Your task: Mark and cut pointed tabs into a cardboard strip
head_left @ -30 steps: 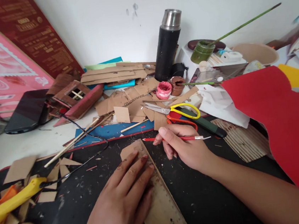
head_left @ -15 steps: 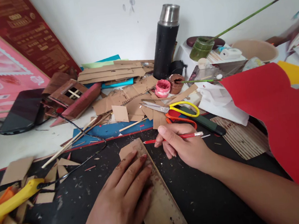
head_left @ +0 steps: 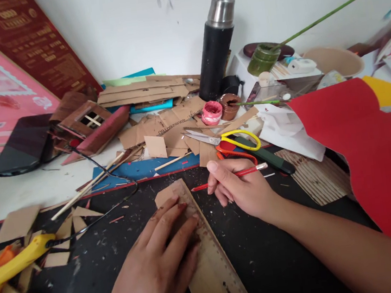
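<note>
My left hand [head_left: 161, 252] lies with fingers stretched out over a clear, stained ruler [head_left: 211, 261], pressing it onto a strip of cardboard [head_left: 167, 193] on the black mat [head_left: 263, 260]. Between the thumb and fingers of my right hand [head_left: 239, 186] is a red pencil [head_left: 250, 170]. Its point is just right of the ruler's upper edge; whether it touches anything I cannot tell. Beyond that hand lie scissors [head_left: 240, 142] with one yellow and one orange handle, and a dark green cutter-like tool [head_left: 270, 159].
A black flask [head_left: 216, 60] stands at the back near pink [head_left: 212, 113] and brown paint jars [head_left: 229, 108]. Cardboard scraps [head_left: 165, 126] and a small brown model house [head_left: 90, 122] lie behind the mat. A yellow glue gun [head_left: 22, 262] is at left, red sheet [head_left: 364, 156] at right.
My right hand has shifted slightly right and the pencil's tip has moved away from the cardboard edge, its eraser end now higher. My left hand stays on the ruler.
</note>
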Demonstrator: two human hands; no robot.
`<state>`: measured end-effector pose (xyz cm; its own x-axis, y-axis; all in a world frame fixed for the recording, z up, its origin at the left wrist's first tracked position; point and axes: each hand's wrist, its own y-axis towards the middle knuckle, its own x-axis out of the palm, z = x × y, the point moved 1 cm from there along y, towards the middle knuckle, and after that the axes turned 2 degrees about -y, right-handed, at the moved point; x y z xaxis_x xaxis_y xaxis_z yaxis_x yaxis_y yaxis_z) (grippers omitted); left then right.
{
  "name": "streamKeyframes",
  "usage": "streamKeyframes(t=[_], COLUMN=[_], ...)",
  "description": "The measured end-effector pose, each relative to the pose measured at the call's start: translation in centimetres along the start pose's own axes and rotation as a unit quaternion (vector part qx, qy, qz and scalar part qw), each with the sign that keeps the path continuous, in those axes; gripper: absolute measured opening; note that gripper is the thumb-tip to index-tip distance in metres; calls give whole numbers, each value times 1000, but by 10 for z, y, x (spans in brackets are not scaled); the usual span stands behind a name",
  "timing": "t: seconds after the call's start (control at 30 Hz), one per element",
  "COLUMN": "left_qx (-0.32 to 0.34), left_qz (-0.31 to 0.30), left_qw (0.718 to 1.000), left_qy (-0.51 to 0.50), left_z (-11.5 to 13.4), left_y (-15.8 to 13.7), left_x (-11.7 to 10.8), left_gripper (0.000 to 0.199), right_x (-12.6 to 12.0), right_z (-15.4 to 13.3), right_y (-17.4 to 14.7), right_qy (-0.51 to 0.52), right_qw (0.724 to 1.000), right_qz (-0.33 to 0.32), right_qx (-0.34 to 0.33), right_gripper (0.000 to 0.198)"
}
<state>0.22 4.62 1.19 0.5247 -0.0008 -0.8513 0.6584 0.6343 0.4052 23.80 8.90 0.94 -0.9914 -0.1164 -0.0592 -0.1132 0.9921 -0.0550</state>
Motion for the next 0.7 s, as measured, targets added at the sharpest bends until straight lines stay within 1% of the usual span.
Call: streamKeyframes(t=[0.37, 0.5, 0.7], left_qx=[9, 9, 6], left_qz=[-10, -29, -30], left_qw=[1000, 999, 999], left_qy=[-6, 12, 41], left_z=[-3, -5, -4], left_y=[-3, -7, -11], left_x=[1, 0, 1], left_gripper=[29, 34, 36], right_x=[1, 0, -1], right_z=[-2, -5, -3], right_y=[0, 0, -1], right_qy=[-2, -9, -16], right_qw=[1000, 1000, 1000], right_qz=[-10, -17, -17], right_qx=[-4, -8, -12], right_gripper=[65, 66, 64])
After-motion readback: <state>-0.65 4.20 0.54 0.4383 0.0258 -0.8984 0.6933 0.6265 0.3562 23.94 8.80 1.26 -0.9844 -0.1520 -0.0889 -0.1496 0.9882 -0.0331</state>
